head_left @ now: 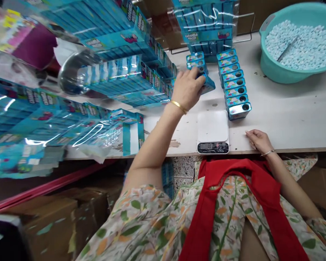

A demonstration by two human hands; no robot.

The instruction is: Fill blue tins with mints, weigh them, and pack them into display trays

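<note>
My left hand (188, 87) reaches out over the table, its fingers closed on a small blue candy tin (208, 85) that is tilted. Just beyond it stand more blue tins (195, 58), with white candies showing at their openings. To the right runs a row of upright tins (235, 84) with dark round openings; the nearest tin (239, 111) has a shiny bare top. My right hand (259, 140) rests near the table's front edge, fingers curled together, with nothing visible in them. Between the hands lies a white digital scale (213, 127) with a bare platform.
A turquoise basin (288, 74) of pale blue candies holds a metal scoop (288, 49) at the right. Plastic-wrapped display boxes (130, 78) are stacked on the left, beside a steel bowl (76, 70). More wrapped boxes (206, 32) stand at the back. An opened carton (132, 134) lies near the edge.
</note>
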